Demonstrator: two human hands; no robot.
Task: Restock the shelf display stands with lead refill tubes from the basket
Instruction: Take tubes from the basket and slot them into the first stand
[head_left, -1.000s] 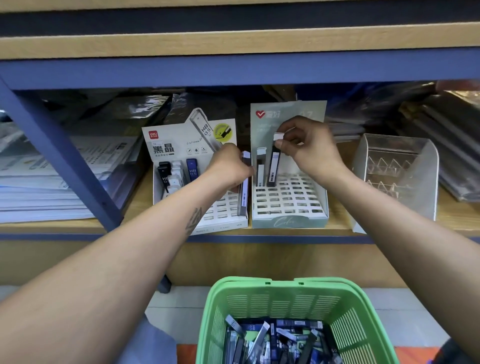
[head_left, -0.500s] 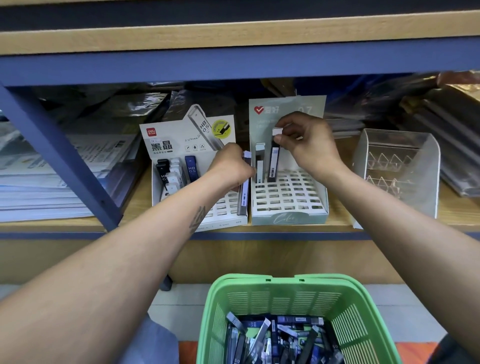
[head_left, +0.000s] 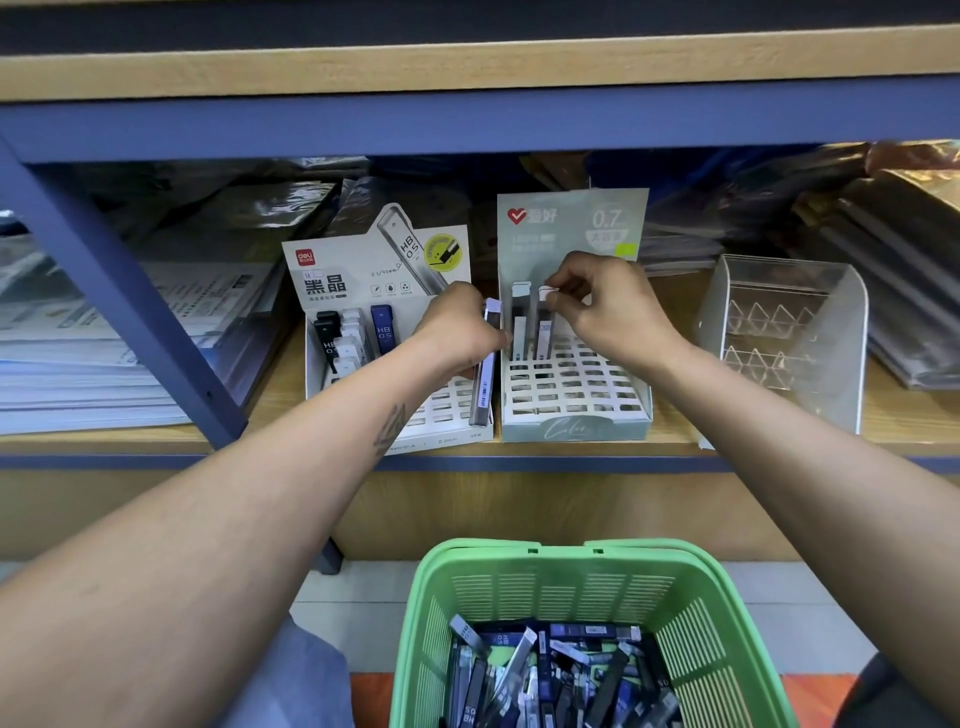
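Wood-faced shelf (head_left: 519, 447) on a blue frame is used as the display level, so the stands are kept at reach height. Green basket (head_left: 571, 587) is parked on the floor right below, so tubes can be lifted straight up; it is still well filled with loose lead refill tubes (head_left: 550, 670), some marked "HB 0.5".

Two card stands are set side by side at the shelf edge. White stand (head_left: 452, 415) on the left is printed "deli", "黑晶", "HB 0.5"; black, white and blue tubes are seen in its back rows, front slots empty. Pale green stand (head_left: 571, 426) is printed "爱好" and "0.7"; only the back row holds tubes, the rest of the grid is empty. Clear plastic holder (head_left: 784, 332) is beside it, nothing seen inside.

Right hand (head_left: 608, 312) is held over the green stand's back row, fingers (head_left: 558, 296) pinching the white cap of a tube (head_left: 543, 332) standing in a slot, judged as being seated. Left hand (head_left: 457, 332) is curled round a spare tube (head_left: 485, 374), kept upright between the stands, probably ready for the next slot.
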